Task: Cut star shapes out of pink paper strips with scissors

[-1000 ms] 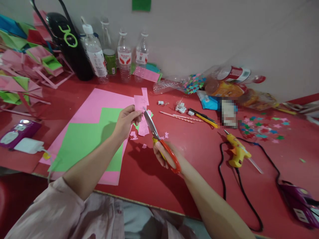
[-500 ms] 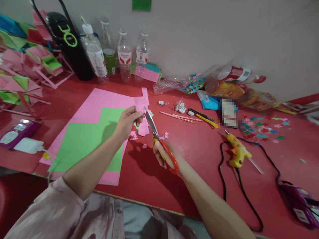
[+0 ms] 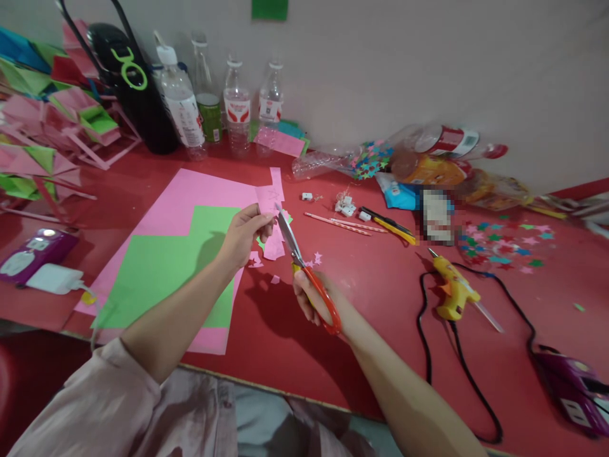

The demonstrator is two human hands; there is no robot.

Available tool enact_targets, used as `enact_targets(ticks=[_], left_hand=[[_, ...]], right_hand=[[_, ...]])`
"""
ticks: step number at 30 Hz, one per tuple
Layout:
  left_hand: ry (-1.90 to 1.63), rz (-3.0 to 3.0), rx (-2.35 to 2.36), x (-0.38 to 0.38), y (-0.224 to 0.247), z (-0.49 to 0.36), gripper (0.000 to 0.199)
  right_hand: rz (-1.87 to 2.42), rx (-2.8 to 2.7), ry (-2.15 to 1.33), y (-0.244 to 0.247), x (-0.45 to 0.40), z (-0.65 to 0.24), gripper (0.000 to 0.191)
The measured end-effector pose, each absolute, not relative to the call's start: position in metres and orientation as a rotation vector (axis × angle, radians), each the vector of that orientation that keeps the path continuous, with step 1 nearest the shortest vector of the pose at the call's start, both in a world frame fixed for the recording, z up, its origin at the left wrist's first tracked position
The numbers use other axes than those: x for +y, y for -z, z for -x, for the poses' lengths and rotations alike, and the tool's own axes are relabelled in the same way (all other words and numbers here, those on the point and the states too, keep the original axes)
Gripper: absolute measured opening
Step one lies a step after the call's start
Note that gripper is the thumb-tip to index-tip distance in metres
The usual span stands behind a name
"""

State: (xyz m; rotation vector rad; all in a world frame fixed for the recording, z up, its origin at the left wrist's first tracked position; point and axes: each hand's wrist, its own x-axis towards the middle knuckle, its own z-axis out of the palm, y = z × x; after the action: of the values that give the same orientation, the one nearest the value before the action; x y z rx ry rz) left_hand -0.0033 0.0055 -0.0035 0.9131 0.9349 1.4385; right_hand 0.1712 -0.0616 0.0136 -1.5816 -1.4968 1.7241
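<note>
My left hand (image 3: 247, 233) pinches a small piece of pink paper (image 3: 267, 195) with a star drawn on it. In my right hand (image 3: 309, 297) are scissors (image 3: 318, 293) with red and yellow handles, their blade tips at the right edge of that paper. Below the blades lie pink paper scraps (image 3: 274, 246) and small cut pink stars (image 3: 318, 258). Large pink paper (image 3: 166, 203) and green paper (image 3: 166, 273) sheets lie partly under my left forearm.
A yellow glue gun (image 3: 454, 289) with a black cord lies on the right, near scattered paper stars (image 3: 509, 244). Plastic bottles (image 3: 236, 111) and a black flask (image 3: 136, 95) stand along the wall. Pink paper models (image 3: 71, 114) fill the far left. Pens (image 3: 390, 225) and striped straws (image 3: 342, 223) lie mid-table.
Almost nothing differs; both hands, the paper and the scissors stay in nearly the same place.
</note>
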Motion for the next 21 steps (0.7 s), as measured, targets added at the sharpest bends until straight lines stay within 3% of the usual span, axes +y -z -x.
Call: enact_targets(ticks=[10,21], left_hand=[[-1.412,-0.915,0.893,0.005,0.006,0.003,0.009],[-1.408,-0.917,0.891,0.005,0.005,0.003,0.009]], right_hand=[[1.572,-1.426,-1.837,-0.001,-0.054,-0.173,0.05],[1.574,-1.51,-1.741,-0.01,-0.059,-0.173,0.048]])
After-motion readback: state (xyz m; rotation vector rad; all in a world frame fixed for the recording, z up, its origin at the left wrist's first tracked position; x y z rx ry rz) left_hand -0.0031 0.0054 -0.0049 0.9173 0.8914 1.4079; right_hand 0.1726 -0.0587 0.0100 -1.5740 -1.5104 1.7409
